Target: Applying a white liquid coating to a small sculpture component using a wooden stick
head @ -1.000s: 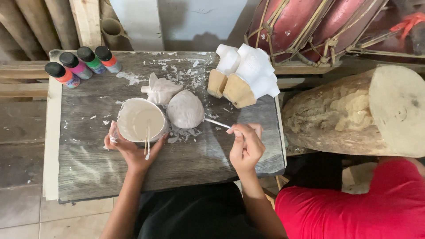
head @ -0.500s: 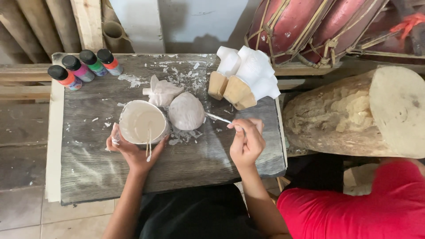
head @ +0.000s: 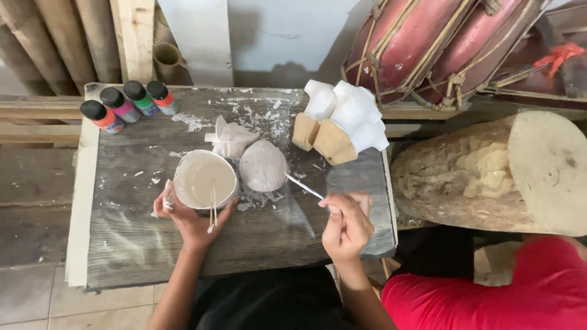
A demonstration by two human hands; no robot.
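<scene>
- The left hand (head: 191, 219) is cupping a round bowl (head: 205, 179) of pale, creamy paint from below, its grip curled around the near rim; two thin sticks (head: 212, 209) are leaning over that rim and dripping towards the palm.
- The right hand (head: 347, 225) is pinching a slim brush (head: 304, 187) pen-style, grip closed on the handle, with the tip touching the right edge of a pale domed piece (head: 263, 165) lying on the counter (head: 122, 244) just beside the bowl.
- To do this stroke well, I judge that the bowl should be kept level and close to the piece, so the loaded tip is travelling only a short way.
- Light pressure and short strokes following the dome's curve are likely giving the evenest coat; wiping excess on the rim should be limiting drips onto the already spattered boards.
- A second pale carved piece (head: 230, 139), pointed in shape, is lying just behind the bowl.
- Four small paint bottles (head: 129, 105) with black caps are standing in a row at the counter's far left corner, showing orange, pink, green and red bodies; any labels are too small to make out.
- Two white-coated carved blocks (head: 342, 122) with bare wooden bases are standing at the far right, beside a large log (head: 489, 177).
</scene>
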